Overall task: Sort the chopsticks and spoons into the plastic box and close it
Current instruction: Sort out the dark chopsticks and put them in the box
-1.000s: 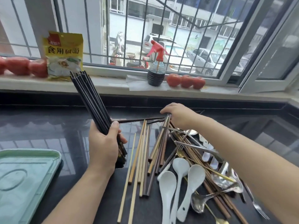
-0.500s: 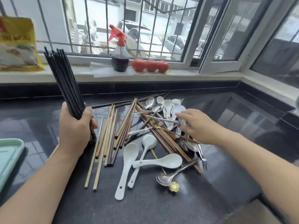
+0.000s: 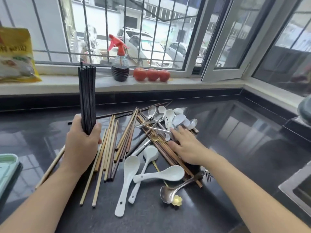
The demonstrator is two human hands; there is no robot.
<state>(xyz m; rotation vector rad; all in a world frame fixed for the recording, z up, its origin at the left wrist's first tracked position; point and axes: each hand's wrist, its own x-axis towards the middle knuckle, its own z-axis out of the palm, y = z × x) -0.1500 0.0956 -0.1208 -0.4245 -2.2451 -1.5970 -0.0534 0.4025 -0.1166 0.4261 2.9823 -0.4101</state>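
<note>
left hand (image 3: pixel 80 147) gripping black chopsticks (image 3: pixel 87 98), green box (image 3: pixel 6 167) cut off

The pale green plastic box (image 3: pixel 7 172) and yellow printed packet (image 3: pixel 16 56) are cut off at the left edge, and the right hand (image 3: pixel 186 148) hides the brown wooden chopsticks (image 3: pixel 165 149) beneath it.

The counter (image 3: pixel 227 148) was dark, glossy stone and reflected the window. Directly on it lay pale wooden chopsticks (image 3: pixel 107 153) side by side, brown chopsticks (image 3: pixel 170 153) crossing them, three white ceramic spoons (image 3: pixel 127 179) in front, a metal ladle (image 3: pixel 170 192), and more spoons (image 3: pixel 171 117) piled behind.
</note>
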